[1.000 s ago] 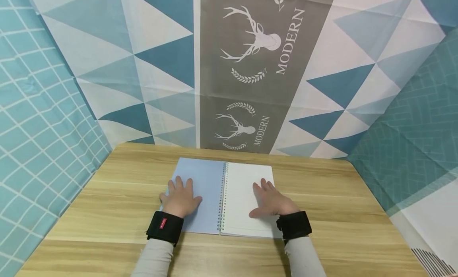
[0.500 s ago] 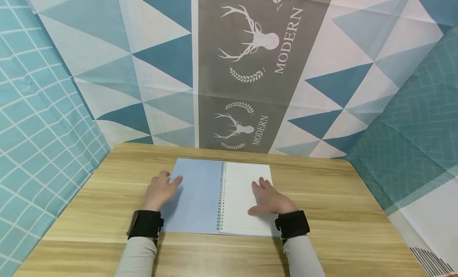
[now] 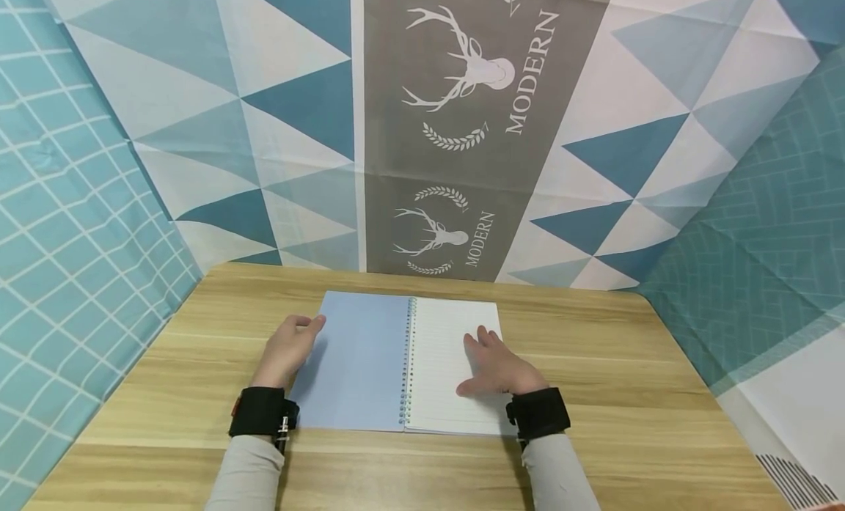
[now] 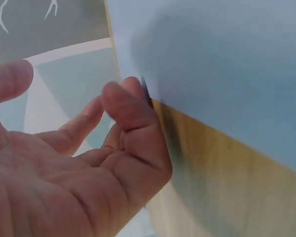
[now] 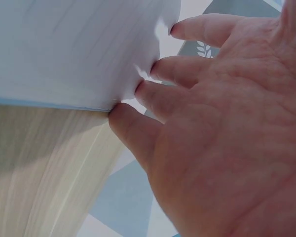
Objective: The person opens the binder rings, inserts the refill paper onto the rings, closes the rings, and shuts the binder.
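Note:
A spiral notebook lies open on the wooden table, its plain blue cover (image 3: 359, 361) on the left and a white lined page (image 3: 442, 372) on the right. My left hand (image 3: 287, 350) is at the cover's left edge, with bent fingers (image 4: 138, 131) right at that edge and the thumb held apart in the left wrist view. Over the page, my right hand (image 3: 498, 368) spreads its thumb away from the fingers. In the right wrist view, its fingertips (image 5: 122, 114) rest on the page near its edge.
Around the notebook extends the wood-grain table (image 3: 634, 394). A patterned cloth (image 3: 297, 130) with triangles and deer heads hangs behind it. Teal cloths cover both sides. Black bands (image 3: 260, 412) circle both wrists.
My left hand has lifted off the blue cover and shifted left to its outer edge, turning onto its side with the fingers bending in. The right hand has stayed on the page.

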`<action>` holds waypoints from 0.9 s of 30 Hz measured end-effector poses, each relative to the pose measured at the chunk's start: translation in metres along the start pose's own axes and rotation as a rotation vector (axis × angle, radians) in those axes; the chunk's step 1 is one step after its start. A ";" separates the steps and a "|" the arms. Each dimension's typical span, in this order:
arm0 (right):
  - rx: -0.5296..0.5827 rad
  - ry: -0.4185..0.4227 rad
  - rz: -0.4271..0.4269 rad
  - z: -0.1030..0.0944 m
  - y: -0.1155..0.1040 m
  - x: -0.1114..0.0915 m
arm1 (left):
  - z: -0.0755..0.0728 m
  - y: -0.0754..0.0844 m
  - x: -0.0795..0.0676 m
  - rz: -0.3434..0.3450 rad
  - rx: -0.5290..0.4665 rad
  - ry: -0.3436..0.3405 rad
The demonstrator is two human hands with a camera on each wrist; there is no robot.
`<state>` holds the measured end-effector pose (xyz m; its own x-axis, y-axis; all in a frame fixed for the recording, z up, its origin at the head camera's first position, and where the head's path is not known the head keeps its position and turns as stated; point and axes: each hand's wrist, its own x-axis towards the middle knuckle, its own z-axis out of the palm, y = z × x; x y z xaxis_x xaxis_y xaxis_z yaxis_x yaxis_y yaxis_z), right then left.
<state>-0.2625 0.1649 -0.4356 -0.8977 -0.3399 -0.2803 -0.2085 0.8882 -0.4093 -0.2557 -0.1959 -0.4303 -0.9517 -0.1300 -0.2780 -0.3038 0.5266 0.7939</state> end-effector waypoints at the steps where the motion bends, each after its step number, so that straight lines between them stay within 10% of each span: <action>1: -0.003 0.000 0.000 0.000 0.000 0.000 | 0.000 0.000 0.001 -0.004 -0.011 -0.001; 27: 0.022 0.007 0.014 0.000 0.000 0.001 | 0.004 -0.002 0.005 -0.030 -0.006 0.006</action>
<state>-0.2632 0.1646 -0.4358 -0.9032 -0.3255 -0.2799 -0.1877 0.8858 -0.4245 -0.2595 -0.1941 -0.4354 -0.9425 -0.1504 -0.2986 -0.3324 0.5172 0.7887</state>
